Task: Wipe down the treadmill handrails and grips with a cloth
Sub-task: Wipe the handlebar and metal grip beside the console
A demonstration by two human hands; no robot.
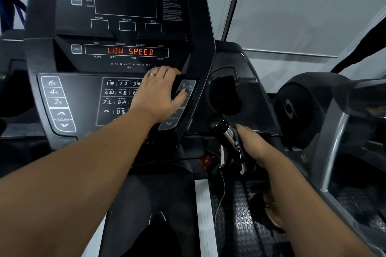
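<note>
The treadmill's right pulse grip, black with a chrome sensor band, juts out below the console. My right hand lies along its right side. It presses a dark cloth with a white edge against the grip. My left hand, a ring on one finger, rests on the console keypad with the thumb on the speed keys. A black patch shows between thumb and fingers; I cannot tell whether it is cloth or console.
The display reads LOW SPEED. A red safety key with a thin cord hangs below the console. A cup holder is just above the grip. A second machine stands close on the right. The belt is below.
</note>
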